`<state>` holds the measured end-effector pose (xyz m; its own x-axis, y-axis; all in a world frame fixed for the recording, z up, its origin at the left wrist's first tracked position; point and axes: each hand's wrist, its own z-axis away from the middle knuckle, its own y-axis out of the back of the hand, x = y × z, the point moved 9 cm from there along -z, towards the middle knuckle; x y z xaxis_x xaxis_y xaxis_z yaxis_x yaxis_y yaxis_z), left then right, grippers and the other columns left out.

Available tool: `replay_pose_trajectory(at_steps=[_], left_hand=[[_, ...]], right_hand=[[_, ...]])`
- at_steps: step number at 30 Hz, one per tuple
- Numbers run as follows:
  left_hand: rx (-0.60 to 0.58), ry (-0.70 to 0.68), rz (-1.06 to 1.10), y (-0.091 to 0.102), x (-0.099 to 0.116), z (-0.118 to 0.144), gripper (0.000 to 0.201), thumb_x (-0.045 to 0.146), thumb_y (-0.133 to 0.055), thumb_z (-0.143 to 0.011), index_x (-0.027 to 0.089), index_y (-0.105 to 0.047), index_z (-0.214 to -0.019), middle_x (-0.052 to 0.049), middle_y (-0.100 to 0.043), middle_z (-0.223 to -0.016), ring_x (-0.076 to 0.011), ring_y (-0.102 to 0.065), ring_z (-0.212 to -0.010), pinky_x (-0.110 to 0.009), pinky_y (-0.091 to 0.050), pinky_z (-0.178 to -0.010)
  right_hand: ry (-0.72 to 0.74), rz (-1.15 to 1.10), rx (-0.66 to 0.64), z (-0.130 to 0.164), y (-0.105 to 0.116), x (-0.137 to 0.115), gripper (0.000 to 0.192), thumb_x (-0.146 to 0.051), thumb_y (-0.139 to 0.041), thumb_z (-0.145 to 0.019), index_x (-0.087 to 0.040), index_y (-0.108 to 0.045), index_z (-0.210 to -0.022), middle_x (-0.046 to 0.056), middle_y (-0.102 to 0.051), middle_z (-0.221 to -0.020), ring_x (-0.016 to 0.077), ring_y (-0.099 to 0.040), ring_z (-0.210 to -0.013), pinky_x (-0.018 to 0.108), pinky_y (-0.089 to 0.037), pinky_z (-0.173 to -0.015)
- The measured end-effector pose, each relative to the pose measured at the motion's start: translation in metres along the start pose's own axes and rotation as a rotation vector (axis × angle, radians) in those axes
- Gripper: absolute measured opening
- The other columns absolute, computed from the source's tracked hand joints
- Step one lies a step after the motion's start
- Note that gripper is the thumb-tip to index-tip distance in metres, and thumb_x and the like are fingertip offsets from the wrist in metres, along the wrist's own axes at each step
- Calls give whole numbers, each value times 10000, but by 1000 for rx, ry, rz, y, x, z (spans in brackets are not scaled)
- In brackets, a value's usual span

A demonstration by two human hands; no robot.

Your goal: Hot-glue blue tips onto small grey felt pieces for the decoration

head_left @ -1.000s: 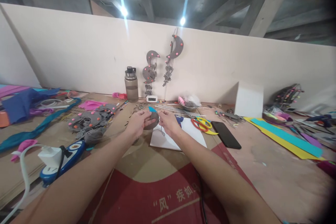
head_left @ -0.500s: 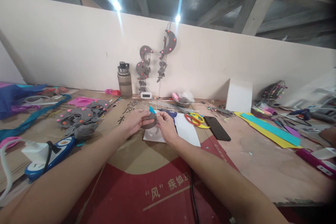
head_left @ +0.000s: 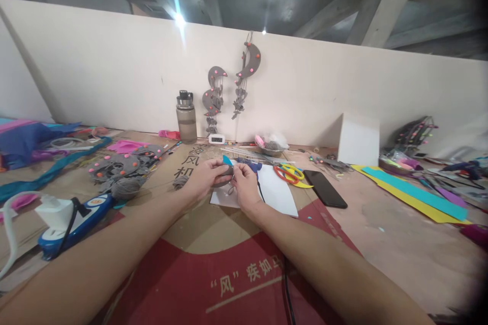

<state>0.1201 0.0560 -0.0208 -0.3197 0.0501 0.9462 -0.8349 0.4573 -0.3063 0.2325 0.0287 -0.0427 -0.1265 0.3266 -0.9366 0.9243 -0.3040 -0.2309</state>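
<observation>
Between my hands, over a white sheet (head_left: 280, 198), is a small grey felt piece (head_left: 224, 172) with a bright blue tip (head_left: 227, 161) standing up behind it. My left hand (head_left: 206, 177) is closed on the piece from the left, its fingers covering much of the grey. The thumb and fingers of my right hand (head_left: 246, 186) pinch at the piece's right edge. A thin grey strand (head_left: 231, 190) hangs just below the fingertips. Whether a needle or other small thing is in the right fingers is too small to tell. A blue tool (head_left: 249, 164), partly covered, lies behind my right hand.
Scissors with red and yellow handles (head_left: 287, 174) and a black phone (head_left: 325, 189) lie to the right. A water bottle (head_left: 186, 122) and a small clock (head_left: 217, 139) stand behind. Grey yarn (head_left: 125, 189) and a blue power strip (head_left: 82, 223) sit left. Grey moon hangings (head_left: 251, 61) hang on the wall.
The whole view has shifted slightly, with things appearing farther right. My left fingers now cover more of the grey felt piece, and a grey yarn ball shows beside my left wrist.
</observation>
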Motion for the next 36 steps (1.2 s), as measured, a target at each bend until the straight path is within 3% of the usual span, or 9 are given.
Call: replay_pose_trajectory(at_steps=[4,10,16,26,36], left_hand=[[32,-10,-15,2,-1,1,181,241,-762,-676,125,-687,-793,-57,-692,-834,-113,-652,-701,-248,-580,-721],[89,-18,-20,8,-3,0,161,250,-739,-685,132,-671,-770,-36,-665,-763,-102,-606,-608,-234,-571,-583],[50,-27,54,7,-3,1,188,255,-746,-699,122,-651,-792,-44,-658,-802,-114,-627,-674,-245,-587,-615],[80,-9,106,9,-3,0,95,177,-684,-719,117,-612,-736,-8,-604,-708,-91,-580,-597,-244,-586,-554],[75,-21,107,8,-4,1,168,229,-740,-698,112,-626,-738,-12,-618,-722,-95,-587,-619,-260,-588,-596]], right_hand=[[-30,-59,-17,4,-4,-2,247,-438,-612,-727,-213,-519,-768,-47,-467,-664,96,-425,-583,222,-389,-528],[-3,46,-36,7,-5,-7,227,-424,-596,-752,-207,-542,-791,-36,-468,-688,102,-420,-597,229,-400,-528],[29,52,-32,4,-3,-6,242,-444,-571,-775,-205,-543,-801,-32,-474,-693,102,-415,-601,232,-407,-548],[42,113,-50,6,-8,-11,224,-417,-566,-786,-195,-542,-793,-37,-463,-695,88,-388,-583,210,-365,-504],[12,105,-63,8,-9,-12,189,-390,-548,-796,-202,-523,-797,-60,-411,-631,83,-361,-537,207,-339,-462]])
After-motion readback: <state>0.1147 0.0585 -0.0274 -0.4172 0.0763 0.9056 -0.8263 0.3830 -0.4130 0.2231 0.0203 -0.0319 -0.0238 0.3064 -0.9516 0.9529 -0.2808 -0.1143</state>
